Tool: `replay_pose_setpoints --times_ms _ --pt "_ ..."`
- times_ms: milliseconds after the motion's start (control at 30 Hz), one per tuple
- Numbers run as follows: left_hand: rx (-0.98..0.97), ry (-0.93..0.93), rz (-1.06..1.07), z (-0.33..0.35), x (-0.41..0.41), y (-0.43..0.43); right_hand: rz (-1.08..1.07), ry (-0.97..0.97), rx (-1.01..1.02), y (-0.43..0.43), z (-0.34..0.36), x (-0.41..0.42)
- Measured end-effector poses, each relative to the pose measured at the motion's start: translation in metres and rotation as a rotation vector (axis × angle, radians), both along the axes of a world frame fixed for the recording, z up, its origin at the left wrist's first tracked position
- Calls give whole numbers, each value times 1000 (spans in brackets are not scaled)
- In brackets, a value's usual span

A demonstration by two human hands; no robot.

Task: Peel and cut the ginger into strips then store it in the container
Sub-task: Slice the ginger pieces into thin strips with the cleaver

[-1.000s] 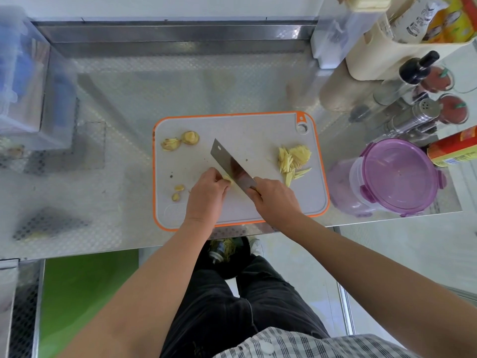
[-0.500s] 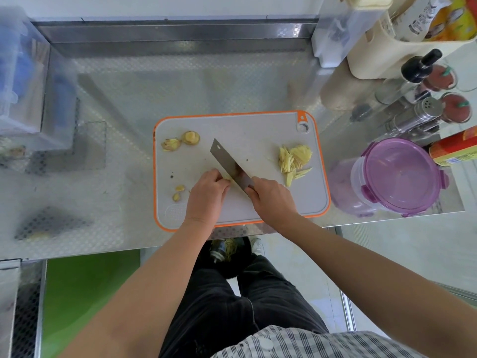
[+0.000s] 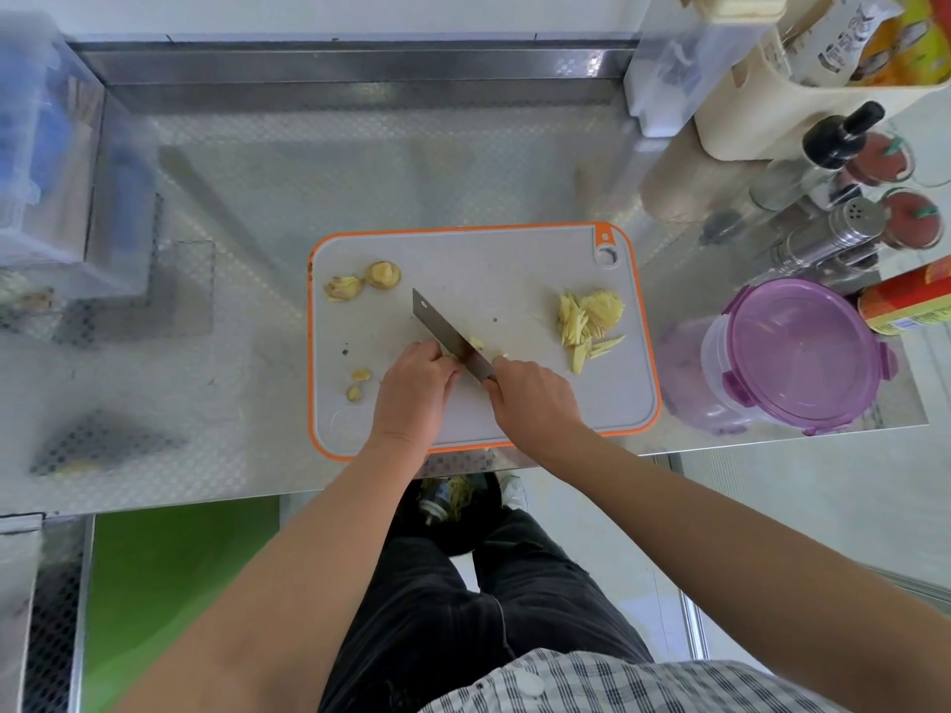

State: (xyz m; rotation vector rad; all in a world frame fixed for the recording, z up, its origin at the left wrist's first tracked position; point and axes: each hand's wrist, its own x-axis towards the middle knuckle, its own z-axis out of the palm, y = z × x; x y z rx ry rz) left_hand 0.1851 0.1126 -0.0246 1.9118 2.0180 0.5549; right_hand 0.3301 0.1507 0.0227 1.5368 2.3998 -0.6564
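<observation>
Ginger (image 3: 476, 344) held by curled left hand (image 3: 414, 385); right hand (image 3: 532, 398) grips knife (image 3: 446, 332).

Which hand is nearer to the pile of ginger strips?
Right. The right hand, holding the knife, is just left of the ginger strips; the left hand is farther left.

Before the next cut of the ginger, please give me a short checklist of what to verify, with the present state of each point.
1. Right hand grips the knife by its handle: ok.
2. Left hand, fingertips tucked back from the knife: cannot tell, they are hidden.
3. Ginger piece held at the knife: ok.
4. Cutting board wholly on the counter: ok.
5. Cut strips apart from the knife: ok.
6. Container open for the strips: not ok, its lid is on.
</observation>
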Motion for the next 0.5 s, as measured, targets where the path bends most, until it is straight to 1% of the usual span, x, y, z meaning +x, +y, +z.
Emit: replay_pose_setpoints --times_ms 233,500 --pt "15 -18 4 0 -2 0 -61 95 -2 2 2 10" --pt "22 -15 15 -2 -2 1 19 43 -3 3 14 10"
